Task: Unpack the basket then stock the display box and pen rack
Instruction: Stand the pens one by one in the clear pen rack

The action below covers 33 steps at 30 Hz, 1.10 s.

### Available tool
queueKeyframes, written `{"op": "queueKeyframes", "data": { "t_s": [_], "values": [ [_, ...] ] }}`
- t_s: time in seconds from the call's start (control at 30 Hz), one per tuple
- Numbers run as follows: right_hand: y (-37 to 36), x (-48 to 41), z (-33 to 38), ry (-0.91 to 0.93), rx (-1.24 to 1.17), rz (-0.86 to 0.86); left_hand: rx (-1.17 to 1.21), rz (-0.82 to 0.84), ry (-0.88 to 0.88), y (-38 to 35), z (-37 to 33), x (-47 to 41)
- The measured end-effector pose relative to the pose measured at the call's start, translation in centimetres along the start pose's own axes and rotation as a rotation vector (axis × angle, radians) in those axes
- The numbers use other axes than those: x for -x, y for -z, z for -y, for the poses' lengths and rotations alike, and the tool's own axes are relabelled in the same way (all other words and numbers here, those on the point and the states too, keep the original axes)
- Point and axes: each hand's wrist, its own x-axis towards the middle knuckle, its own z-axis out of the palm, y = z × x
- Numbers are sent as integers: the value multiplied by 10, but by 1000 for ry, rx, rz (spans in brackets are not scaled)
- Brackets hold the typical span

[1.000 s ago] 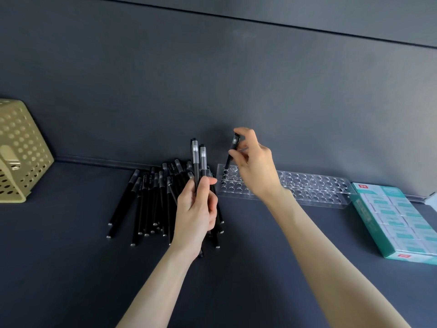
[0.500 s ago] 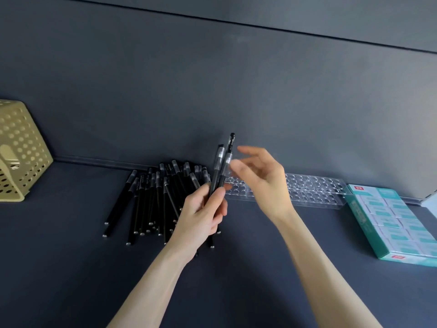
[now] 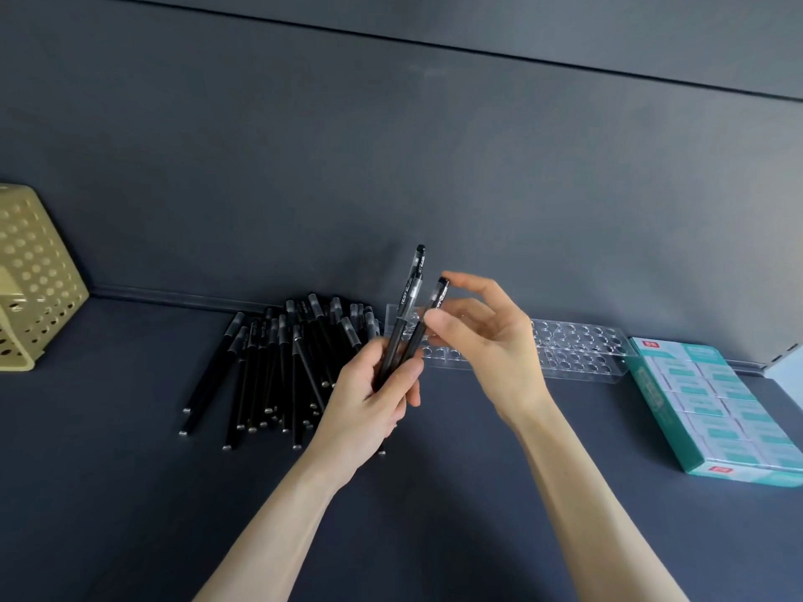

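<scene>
My left hand (image 3: 369, 397) grips a small bunch of black pens (image 3: 410, 293) upright, their upper ends fanning apart. My right hand (image 3: 486, 336) reaches in from the right and pinches the upper end of the rightmost pen (image 3: 439, 292) between thumb and index finger. Behind both hands the clear pen rack (image 3: 578, 349) lies along the wall, and I see no pens in its visible holes. A pile of several black pens (image 3: 278, 362) lies on the dark table to the left. The teal display box (image 3: 717, 406), filled with erasers, sits at the right.
The beige perforated basket (image 3: 30, 275) lies tipped on its side at the far left edge. A dark wall stands directly behind the rack and pile. Something pale (image 3: 788, 375) shows at the right edge beyond the box.
My right hand left the rack's left end, where it held a pen, came back open, and now pinches a pen in the left hand's bunch. My left hand tilted its pens rightward.
</scene>
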Motion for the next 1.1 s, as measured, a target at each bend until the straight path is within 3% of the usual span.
{"op": "queueKeyframes", "data": {
  "t_s": [0.1, 0.2, 0.33, 0.57, 0.77, 1.1],
  "values": [
    [-1, -3, -3, 49, 46, -66, -9, -38, -3, -1, 2, -1],
    [6, -15, 1, 136, 32, -240, -27, -262, -53, -1, 4, -4],
    [13, -33, 2, 304, 229, -364, 0, -477, -56, 5, 5, -6],
    [8, -52, -15, 381, 438, -331, 14, -438, -30, 4, 4, -5],
    [11, -60, -10, 462, 449, -353, -3, -432, -33, 3, 3, -6],
    [-1, -56, -35, 393, 637, -197, -98, -416, -57, 1, 4, -5]
  ]
}}
